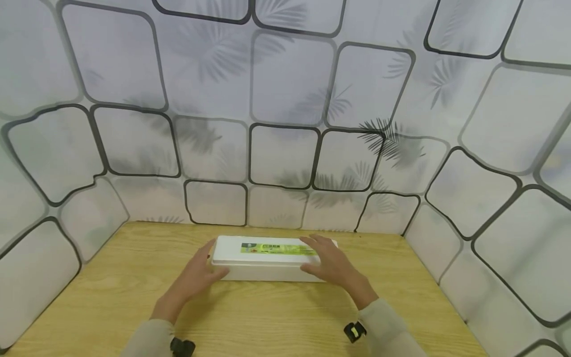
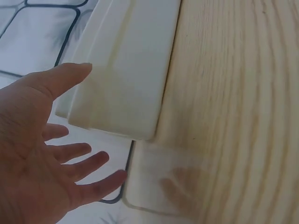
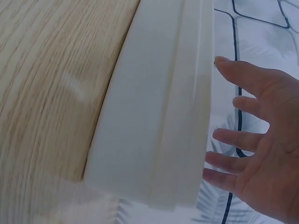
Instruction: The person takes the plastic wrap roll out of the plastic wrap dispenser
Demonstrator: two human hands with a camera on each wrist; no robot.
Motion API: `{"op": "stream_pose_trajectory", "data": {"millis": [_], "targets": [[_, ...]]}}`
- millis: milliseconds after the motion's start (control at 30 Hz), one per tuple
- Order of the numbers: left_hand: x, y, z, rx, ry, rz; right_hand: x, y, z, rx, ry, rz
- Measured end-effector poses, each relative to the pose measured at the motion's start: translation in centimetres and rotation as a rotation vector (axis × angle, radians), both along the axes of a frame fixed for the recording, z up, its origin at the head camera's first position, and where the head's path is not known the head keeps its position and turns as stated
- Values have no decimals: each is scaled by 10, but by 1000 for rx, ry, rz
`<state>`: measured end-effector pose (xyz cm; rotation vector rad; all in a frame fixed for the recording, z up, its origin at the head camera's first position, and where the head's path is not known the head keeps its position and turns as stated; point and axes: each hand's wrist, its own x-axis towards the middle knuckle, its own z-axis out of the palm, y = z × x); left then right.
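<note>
Pale sleeves (image 1: 388,329) are showing nearest to us. Beyond them, our left hand (image 1: 195,274) and right hand (image 1: 335,265) are framing both ends of the long white lidded box (image 1: 272,272), fingers spread and gripping nothing, probably for balancing its length. Whether they are touching, we cannot tell. The box is sitting crosswise on the table (image 1: 267,317).

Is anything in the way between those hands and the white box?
Nothing visible is. The left hand is near the left end of the box, the right hand near its right end, with no object between.
</note>
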<state>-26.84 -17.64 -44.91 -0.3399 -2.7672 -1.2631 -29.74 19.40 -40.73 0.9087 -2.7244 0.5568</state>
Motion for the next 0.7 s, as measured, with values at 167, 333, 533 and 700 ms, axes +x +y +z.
{"op": "stream_pose_trajectory", "data": {"millis": [167,333,533,700], "targets": [[-6,-1,-10,100,-64,5,-10,-5,-5,11,-1,34],[-6,0,-15,144,-77,9,-15,-13,-5,36,-12,50],[-7,1,-19,171,-97,33,-21,-22,-4,82,-1,63],[-9,-1,-22,167,-115,52,-26,-27,-7,106,37,71]]}}
